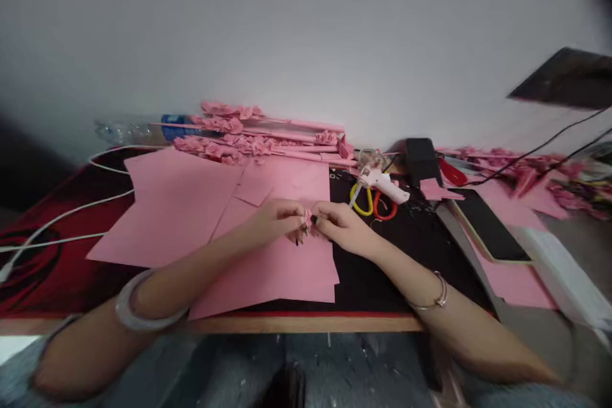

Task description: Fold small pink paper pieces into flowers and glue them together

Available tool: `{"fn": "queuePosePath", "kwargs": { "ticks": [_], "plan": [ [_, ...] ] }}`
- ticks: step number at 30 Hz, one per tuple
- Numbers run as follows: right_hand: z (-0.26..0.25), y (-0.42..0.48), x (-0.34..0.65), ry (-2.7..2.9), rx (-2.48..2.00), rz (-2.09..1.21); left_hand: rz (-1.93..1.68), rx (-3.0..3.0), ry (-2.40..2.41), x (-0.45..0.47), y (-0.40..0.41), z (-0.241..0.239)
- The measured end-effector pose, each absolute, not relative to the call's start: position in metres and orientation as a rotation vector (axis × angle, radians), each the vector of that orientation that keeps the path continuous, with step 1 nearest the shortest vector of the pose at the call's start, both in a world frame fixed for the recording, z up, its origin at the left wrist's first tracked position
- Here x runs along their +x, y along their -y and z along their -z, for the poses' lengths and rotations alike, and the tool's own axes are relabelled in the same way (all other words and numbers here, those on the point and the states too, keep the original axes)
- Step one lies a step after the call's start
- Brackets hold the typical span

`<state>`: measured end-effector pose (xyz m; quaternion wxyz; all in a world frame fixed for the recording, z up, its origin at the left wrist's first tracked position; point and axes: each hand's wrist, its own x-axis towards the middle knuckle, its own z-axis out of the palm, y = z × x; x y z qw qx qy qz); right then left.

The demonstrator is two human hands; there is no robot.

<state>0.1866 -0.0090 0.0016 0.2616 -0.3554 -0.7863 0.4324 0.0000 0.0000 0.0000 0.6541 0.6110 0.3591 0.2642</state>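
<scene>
Between my two hands is a small folded piece of pink paper [308, 219], pinched at both sides by the fingertips. My left hand [280, 222] grips its left side, fingers closed. From the right, my right hand [338, 224] holds it with thumb and fingers pressed together. The fingers cover much of the piece, so its full shape is hidden. Beneath both hands lie large pink paper sheets [287, 271], with a smaller pink square [254, 186] just beyond my left hand.
Pink paper flowers on stems [287, 137] lie along the wall. A white glue gun [382, 182] rests near scissors with yellow and red handles [362, 201]. On the right are a phone [492, 224] and a white power strip [568, 277]. White cables [62, 217] cross the left side.
</scene>
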Motion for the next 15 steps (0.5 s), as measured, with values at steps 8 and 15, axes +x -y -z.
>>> {"fn": "queuePosePath", "kwargs": {
  "ticks": [8, 15],
  "plan": [
    [-0.0014, 0.0099, 0.1868, 2.214, -0.987, -1.109, -0.608, 1.431, -0.827, -0.0005, 0.0013, 0.0075],
    [-0.0053, 0.0142, 0.1828, 2.234, -1.009, -1.010, -0.635, 1.591, -0.884, 0.0001, 0.0054, -0.0005]
  ]
}}
